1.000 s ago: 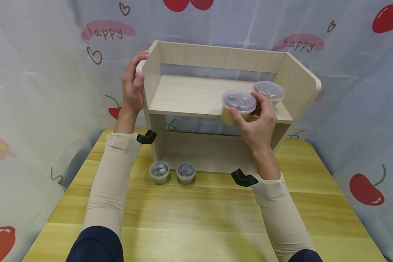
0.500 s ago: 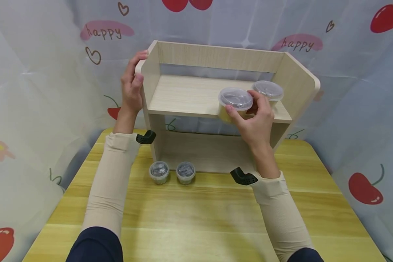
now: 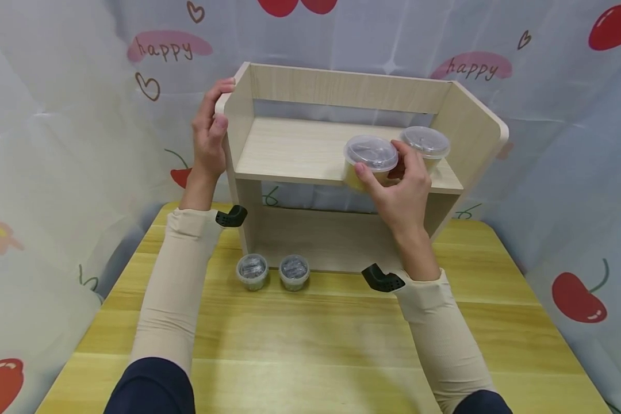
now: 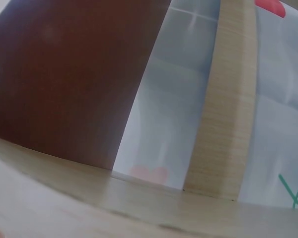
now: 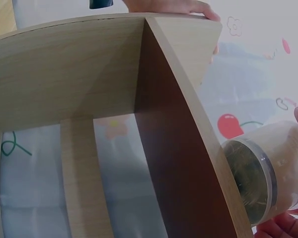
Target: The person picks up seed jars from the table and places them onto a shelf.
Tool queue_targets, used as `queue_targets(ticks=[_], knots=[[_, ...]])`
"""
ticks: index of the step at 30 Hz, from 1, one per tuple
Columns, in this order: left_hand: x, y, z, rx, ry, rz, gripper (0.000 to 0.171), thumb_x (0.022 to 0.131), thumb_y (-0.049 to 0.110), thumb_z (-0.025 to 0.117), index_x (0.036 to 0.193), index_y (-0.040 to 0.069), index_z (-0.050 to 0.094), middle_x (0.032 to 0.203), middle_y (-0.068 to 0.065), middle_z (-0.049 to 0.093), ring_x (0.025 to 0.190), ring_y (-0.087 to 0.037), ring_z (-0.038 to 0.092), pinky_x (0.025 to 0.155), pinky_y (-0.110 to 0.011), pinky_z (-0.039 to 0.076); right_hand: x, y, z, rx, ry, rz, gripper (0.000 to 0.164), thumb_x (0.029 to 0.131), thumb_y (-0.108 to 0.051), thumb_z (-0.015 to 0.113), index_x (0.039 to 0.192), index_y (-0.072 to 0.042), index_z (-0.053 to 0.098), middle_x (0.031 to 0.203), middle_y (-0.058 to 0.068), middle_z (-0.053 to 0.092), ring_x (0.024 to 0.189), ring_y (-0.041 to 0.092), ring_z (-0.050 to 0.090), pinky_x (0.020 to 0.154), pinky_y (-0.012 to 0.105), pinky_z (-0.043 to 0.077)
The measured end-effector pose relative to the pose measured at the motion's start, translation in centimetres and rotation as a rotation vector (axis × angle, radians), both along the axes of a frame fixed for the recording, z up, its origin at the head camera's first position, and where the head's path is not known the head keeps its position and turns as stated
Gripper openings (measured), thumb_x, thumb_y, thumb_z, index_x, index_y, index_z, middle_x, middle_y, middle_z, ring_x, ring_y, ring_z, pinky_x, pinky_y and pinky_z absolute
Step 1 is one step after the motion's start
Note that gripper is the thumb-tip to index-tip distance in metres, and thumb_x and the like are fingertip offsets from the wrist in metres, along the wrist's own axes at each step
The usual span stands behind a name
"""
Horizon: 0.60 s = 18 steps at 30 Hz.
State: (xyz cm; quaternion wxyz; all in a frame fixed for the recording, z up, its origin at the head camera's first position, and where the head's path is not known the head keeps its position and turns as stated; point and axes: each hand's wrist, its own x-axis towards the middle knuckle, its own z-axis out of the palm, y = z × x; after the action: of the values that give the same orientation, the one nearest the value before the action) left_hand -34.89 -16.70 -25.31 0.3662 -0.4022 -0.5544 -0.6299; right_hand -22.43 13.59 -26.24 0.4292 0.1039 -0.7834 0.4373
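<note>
My right hand [image 3: 406,195] holds a clear plastic tub [image 3: 371,154] with a translucent lid and yellowish contents, thumb in front and fingers at its right side. The tub is upright at the front edge of the upper board of a pale wooden desktop shelf [image 3: 295,144]. In the right wrist view, the tub's base [image 5: 246,181] overlaps the board's edge. My left hand [image 3: 209,135] grips the shelf's left side panel, thumb at the front edge. A second lidded tub [image 3: 425,142] stands on the upper board at the right, just behind my right fingers.
Two small lidded cups [image 3: 252,271] with dark tops stand on the wooden table [image 3: 310,345] before the shelf's lower left front. The shelf's right side panel [image 3: 468,135] rises beside the second tub. A printed curtain [image 3: 310,34] hangs close behind.
My right hand has brought the tub slightly up and to the left, farther over the upper board's front edge. The left hand and the other containers stay where they were.
</note>
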Motion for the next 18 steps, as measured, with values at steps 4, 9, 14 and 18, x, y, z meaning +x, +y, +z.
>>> queue_targets(ticks=[4, 9, 14, 18], knots=[[-0.04, 0.02, -0.09, -0.009, 0.006, 0.007, 0.085, 0.085, 0.058, 0.055, 0.126, -0.016, 0.046, 0.137, -0.024, 0.050, 0.123, -0.027, 0.046, 0.099, -0.034, 0.039, 0.05, -0.12, 0.09, 0.006, -0.016, -0.001, 0.070, 0.074, -0.044, 0.077, 0.124, 0.003, 0.062, 0.100, 0.014, 0.060, 0.078, 0.016, 0.054, 0.068, 0.020, 0.044], [-0.03, 0.02, -0.21, -0.023, 0.011, 0.030, 0.085, 0.086, 0.059, 0.054, 0.126, -0.016, 0.046, 0.137, -0.026, 0.049, 0.124, -0.026, 0.046, 0.102, -0.036, 0.038, 0.01, -0.20, 0.16, 0.023, -0.035, -0.005, 0.067, 0.075, -0.043, 0.078, 0.122, 0.003, 0.063, 0.101, 0.013, 0.061, 0.079, 0.016, 0.055, 0.069, 0.020, 0.044], [0.01, -0.07, -0.16, -0.024, 0.015, 0.034, 0.085, 0.086, 0.059, 0.053, 0.126, -0.016, 0.045, 0.136, -0.027, 0.049, 0.124, -0.027, 0.046, 0.103, -0.037, 0.038, -0.10, -0.35, 0.24, 0.042, -0.040, -0.005, 0.067, 0.076, -0.044, 0.077, 0.122, 0.003, 0.063, 0.102, 0.014, 0.062, 0.079, 0.016, 0.055, 0.069, 0.019, 0.044], [0.02, -0.15, -0.05, -0.027, 0.014, 0.034, 0.084, 0.087, 0.058, 0.053, 0.126, -0.015, 0.045, 0.137, -0.026, 0.049, 0.124, -0.027, 0.047, 0.102, -0.037, 0.039, -0.14, -0.45, 0.39, 0.052, -0.036, -0.011, 0.068, 0.076, -0.046, 0.075, 0.121, 0.003, 0.063, 0.101, 0.014, 0.062, 0.079, 0.016, 0.054, 0.069, 0.019, 0.043]])
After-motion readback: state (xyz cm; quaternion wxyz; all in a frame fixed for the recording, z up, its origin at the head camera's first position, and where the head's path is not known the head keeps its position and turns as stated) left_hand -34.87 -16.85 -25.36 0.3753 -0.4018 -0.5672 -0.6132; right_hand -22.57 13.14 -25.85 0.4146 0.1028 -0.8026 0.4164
